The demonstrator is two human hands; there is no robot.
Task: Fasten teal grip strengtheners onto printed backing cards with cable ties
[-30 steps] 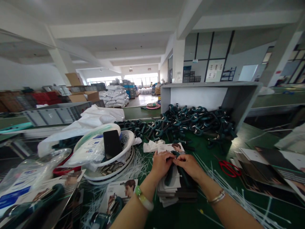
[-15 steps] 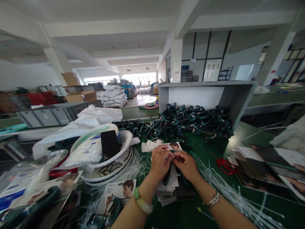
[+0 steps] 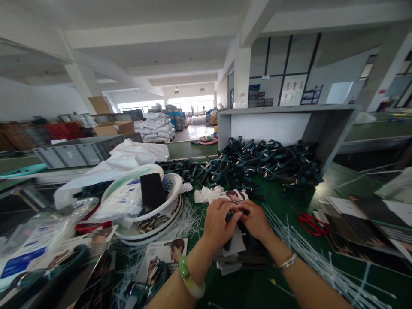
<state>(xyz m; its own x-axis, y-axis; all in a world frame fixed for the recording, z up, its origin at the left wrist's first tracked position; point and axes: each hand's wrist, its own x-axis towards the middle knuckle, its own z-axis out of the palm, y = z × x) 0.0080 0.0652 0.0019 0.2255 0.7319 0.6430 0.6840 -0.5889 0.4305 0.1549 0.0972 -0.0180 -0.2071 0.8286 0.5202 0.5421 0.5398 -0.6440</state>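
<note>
My left hand (image 3: 218, 221) is closed on a dark green tool with curved handles (image 3: 228, 243), its fingers curled over the top end. Close beside it, my right hand (image 3: 256, 220) pinches at the same end, its fingertips meeting those of the left. The tool lies on a stack of printed cards (image 3: 230, 268); the fingers hide the spot they work on. A similar dark green tool with a metal part (image 3: 157, 274) rests on a photo card (image 3: 180, 251) to the left.
A tilted grey crate (image 3: 337, 133) spills a heap of dark green tools (image 3: 257, 159). White cable ties (image 3: 309, 262) and red scissors (image 3: 312, 224) lie right, near more cards (image 3: 363, 227). On the left, a white basin (image 3: 175, 189) carries a black phone (image 3: 152, 192).
My left hand has turned so its back faces up more, with the thumb forward. Both hands stay together at the tool's top end. The view has shifted slightly.
</note>
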